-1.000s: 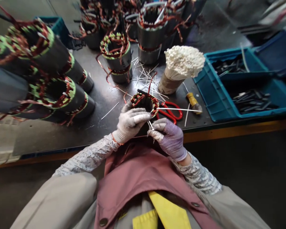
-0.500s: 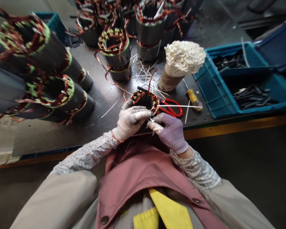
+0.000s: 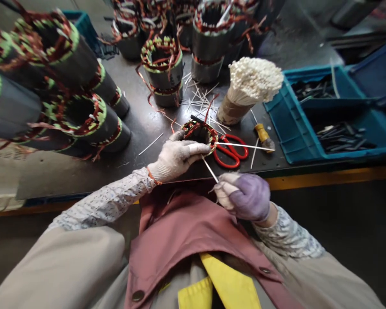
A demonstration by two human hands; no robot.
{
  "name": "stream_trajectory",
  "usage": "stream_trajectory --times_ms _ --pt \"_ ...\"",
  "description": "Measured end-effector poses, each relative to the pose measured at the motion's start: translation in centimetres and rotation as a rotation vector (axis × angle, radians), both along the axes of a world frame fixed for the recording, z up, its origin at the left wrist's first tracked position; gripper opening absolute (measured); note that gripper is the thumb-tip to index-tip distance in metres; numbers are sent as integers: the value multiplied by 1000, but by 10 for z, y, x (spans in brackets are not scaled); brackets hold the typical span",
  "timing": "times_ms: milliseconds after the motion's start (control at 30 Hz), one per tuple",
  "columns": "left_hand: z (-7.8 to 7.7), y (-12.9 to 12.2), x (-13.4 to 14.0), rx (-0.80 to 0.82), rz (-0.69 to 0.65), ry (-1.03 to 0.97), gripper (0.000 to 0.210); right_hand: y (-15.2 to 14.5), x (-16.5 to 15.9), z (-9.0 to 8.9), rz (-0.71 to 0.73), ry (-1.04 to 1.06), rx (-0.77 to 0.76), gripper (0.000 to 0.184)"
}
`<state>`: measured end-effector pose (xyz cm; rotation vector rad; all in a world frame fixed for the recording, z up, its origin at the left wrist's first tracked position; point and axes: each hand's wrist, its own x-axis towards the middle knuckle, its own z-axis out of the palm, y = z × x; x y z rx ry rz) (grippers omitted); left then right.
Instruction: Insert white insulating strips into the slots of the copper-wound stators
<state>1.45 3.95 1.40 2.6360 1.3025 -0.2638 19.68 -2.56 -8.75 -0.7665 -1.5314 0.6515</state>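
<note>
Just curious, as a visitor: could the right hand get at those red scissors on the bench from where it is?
Probably yes. The red scissors lie uncovered just beyond the right hand, but it is pinching a thin white stick.

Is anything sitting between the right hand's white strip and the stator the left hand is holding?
Nothing visible does. The right hand pinches a thin white strip that runs straight up to the stator under the left hand. The red scissors lie off to the right of that line.
</note>
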Motion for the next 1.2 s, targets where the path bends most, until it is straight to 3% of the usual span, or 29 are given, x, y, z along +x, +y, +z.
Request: stream_trajectory --times_ms 67,167,267,367,433,500,633,800,967,1133,1200 --pt "3 0 1 16 -112 92 28 14 -8 11 -40 205 -158 28" --pt "7 -5 5 95 -213 300 33 58 -33 21 -7 458 -408 38" --pt "17 -6 13 160 -307 500 37 97 -38 16 77 589 -570 36" --pt "30 7 17 126 -457 626 41 115 -10 0 -75 453 -456 27" --pt "37 23 15 0 -570 622 41 127 13 -11 -262 275 -323 18" --pt "40 38 11 -95 -618 571 41 145 27 -20 -341 127 -229 17" --pt "41 45 1 -50 -505 473 35 175 22 -36 -323 15 -156 17" --pt "44 38 -9 -99 -486 558 39 174 13 -46 -380 -54 -189 17" --pt "40 37 -11 -171 -385 529 41 164 20 -43 -267 19 -176 16" --pt "30 12 -5 -124 -162 405 38 165 29 -35 -354 70 -233 11" --pt "28 5 -3 -88 -91 365 43 177 36 -26 -311 116 -261 9"
